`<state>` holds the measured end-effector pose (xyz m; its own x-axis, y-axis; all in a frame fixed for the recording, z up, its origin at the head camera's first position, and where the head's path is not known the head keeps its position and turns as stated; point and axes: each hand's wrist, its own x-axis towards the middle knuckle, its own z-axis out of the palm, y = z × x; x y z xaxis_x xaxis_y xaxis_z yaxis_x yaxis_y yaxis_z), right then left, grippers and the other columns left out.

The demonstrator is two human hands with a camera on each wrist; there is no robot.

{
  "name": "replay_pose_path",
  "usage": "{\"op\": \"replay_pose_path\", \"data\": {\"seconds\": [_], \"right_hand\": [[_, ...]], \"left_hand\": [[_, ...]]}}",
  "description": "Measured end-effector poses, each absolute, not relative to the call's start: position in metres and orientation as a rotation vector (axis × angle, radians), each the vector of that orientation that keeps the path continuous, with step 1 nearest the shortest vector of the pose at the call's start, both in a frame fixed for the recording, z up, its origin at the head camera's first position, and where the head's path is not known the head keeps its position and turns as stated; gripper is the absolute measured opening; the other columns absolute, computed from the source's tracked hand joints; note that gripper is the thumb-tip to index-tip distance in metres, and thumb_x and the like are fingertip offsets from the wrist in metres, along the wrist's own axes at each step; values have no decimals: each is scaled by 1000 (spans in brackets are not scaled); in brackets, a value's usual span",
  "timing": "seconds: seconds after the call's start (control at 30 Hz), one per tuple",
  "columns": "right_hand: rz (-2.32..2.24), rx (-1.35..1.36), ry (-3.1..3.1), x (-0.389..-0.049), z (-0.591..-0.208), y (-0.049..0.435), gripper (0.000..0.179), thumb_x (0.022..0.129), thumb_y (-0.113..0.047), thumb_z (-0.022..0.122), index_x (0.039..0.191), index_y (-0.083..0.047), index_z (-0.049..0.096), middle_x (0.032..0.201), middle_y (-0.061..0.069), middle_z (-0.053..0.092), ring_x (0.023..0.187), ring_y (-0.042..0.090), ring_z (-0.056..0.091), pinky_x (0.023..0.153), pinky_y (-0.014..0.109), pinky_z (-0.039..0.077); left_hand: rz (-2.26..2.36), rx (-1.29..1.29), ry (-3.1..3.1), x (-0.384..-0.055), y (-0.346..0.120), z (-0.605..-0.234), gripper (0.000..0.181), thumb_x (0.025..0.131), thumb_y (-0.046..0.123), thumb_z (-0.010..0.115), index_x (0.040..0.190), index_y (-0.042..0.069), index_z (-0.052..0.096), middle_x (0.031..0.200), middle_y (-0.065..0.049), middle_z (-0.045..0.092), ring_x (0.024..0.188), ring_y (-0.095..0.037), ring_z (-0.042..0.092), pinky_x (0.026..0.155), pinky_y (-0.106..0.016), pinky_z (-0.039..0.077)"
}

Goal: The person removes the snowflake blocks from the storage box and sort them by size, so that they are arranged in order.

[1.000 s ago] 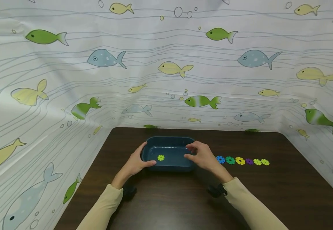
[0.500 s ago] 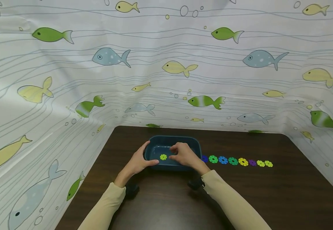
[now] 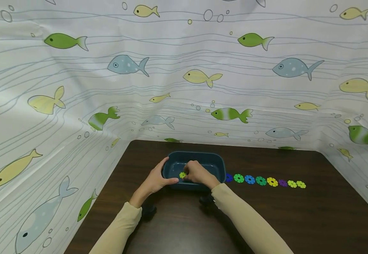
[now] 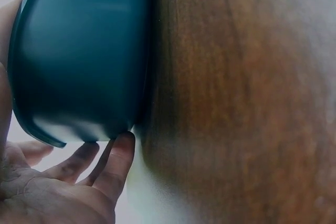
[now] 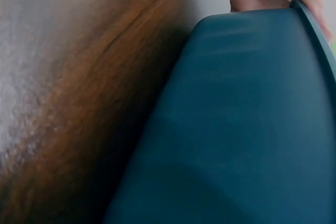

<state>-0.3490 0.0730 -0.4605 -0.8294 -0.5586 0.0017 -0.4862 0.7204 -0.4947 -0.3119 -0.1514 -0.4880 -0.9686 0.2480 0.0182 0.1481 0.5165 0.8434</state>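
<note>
A dark teal plastic basin (image 3: 209, 159) sits on the brown table. My left hand (image 3: 155, 180) grips its left end, thumb over the front rim; in the left wrist view the fingers (image 4: 118, 163) press against the end wall. Inside the basin lies a yellow-green flower-shaped disc (image 3: 182, 175). My right hand (image 3: 198, 173) reaches over the front rim with fingers bent down right at this disc, partly covering it. Whether they pinch it I cannot tell. From the right wrist, the basin's outer side (image 5: 236, 119) fills the view, hiding the right hand.
Right of the basin runs a row of flower-shaped discs: dark blue (image 3: 229, 177), green (image 3: 238, 178), blue (image 3: 249, 179), teal (image 3: 261, 181), yellow (image 3: 272, 181), purple (image 3: 283, 182) and yellow-green (image 3: 301, 184). Fish-patterned sheeting (image 3: 177, 53) walls the table's back and sides.
My right hand has moved left and down, from the basin's right end to the yellow-green disc inside, uncovering more of the row. My left hand keeps its hold on the basin.
</note>
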Motion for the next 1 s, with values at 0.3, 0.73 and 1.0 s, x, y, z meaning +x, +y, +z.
{"op": "replay_pose_path", "data": {"seconds": [0.3,0.73,1.0], "right_hand": [[-703,-797,2798,-353,-463,70,15,93,-10,87,103,1,85,99,14,84,82,17,74,83,39,68],[-676,-670,2814,-358,-464,60,22,92,-15,89,105,2,84,107,16,82,88,24,77,86,43,68],[-586,-674,2819,-372,-473,60,29,89,-30,91,93,-3,82,86,7,76,69,17,66,71,34,64]], "left_hand": [[1466,351,2643,-312,-151,-487,119,85,57,90,174,15,25,181,-22,27,163,-49,33,129,-74,31],[1458,342,2639,-312,-152,-487,115,88,54,88,175,14,23,180,-22,27,160,-48,37,128,-73,34],[1459,335,2635,-311,-151,-488,115,88,53,88,174,14,23,179,-23,29,157,-49,42,127,-72,37]]}}
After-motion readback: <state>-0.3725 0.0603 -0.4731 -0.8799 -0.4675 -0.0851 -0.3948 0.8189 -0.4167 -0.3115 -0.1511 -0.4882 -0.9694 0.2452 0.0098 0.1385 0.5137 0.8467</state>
